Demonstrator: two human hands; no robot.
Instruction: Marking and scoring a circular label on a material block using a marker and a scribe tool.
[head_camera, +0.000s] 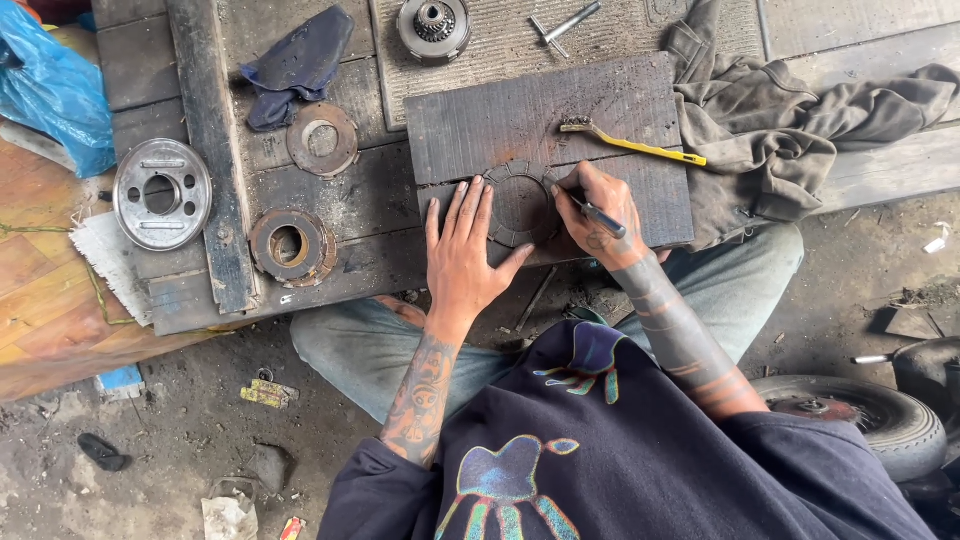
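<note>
Dark toothed friction ring (517, 205) lies flat on the dark wooden board (540, 120) on the tabletop, likely so the board backs it while it is worked; left hand (462, 255) is spread, fingers released and flat, fingertips pressing the ring's near-left edge to pin it; right hand (598, 215) is clenched round a thin dark metal tool (598, 216), tip at the ring's right rim; yellow-handled wire brush (632, 142) lies just beyond the right grip; rusty round plates (292, 245) sit well left of the left grip.
</note>
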